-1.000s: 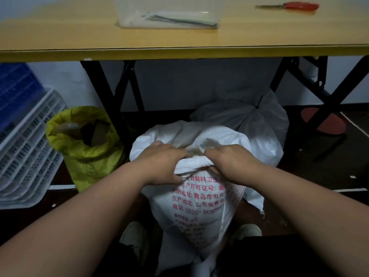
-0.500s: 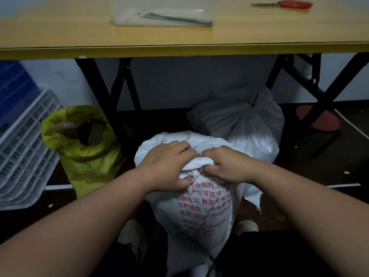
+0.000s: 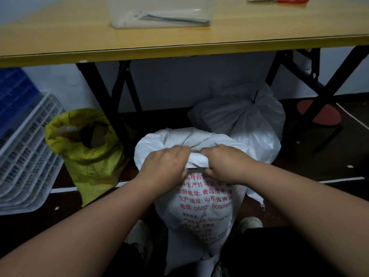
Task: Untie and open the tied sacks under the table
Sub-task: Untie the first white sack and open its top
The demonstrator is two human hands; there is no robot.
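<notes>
A white woven sack [image 3: 201,212] with red printed text stands on the floor between my feet, its mouth open and its rim rolled outward. My left hand [image 3: 164,166] and my right hand [image 3: 223,162] both grip the near rolled rim, side by side, fingers curled over the fabric. Behind it sits a second white sack [image 3: 239,118], its neck tied shut with a black cable tie [image 3: 254,98]. To the left a yellow sack [image 3: 89,154] stands open, with brown contents showing.
The wooden table [image 3: 179,47] spans the top on black folding legs [image 3: 103,100]. On it lie a clear plastic box [image 3: 161,15] and red-handled scissors [image 3: 279,0]. White and blue plastic crates [image 3: 26,152] lean at the left. A red stool [image 3: 319,114] stands at the right.
My hands came closer together on the near rim and rolled it further down. The camera view shifted slightly.
</notes>
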